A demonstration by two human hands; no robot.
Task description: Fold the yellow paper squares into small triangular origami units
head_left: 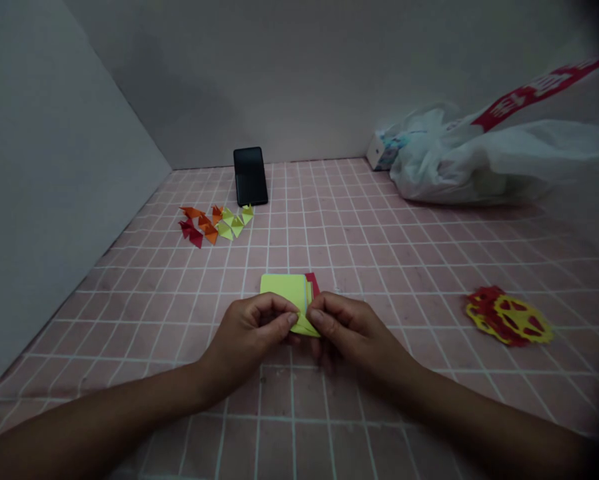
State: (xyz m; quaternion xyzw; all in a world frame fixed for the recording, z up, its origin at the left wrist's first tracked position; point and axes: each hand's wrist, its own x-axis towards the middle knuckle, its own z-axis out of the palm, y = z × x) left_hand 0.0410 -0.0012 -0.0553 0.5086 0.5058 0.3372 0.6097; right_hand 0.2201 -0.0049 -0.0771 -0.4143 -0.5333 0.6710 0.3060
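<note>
My left hand (252, 333) and my right hand (352, 330) meet at the middle of the table. Between their pinched thumbs and fingers is a small folded piece of yellow-green paper (306, 327), creased to a point at its lower right. Just behind it lies a stack of square paper (282, 285) with a yellow-green top sheet. Red paper (312, 279) sticks out at the stack's right edge. My fingers hide part of the folded piece and the front of the stack.
Several small folded paper figures (210, 232) in red, orange and yellow lie at the left. Behind them a black phone (250, 177) leans upright. Red and yellow cut-paper shapes (509, 317) lie at the right. A white plastic bag (459, 167) and a box (382, 150) stand back right.
</note>
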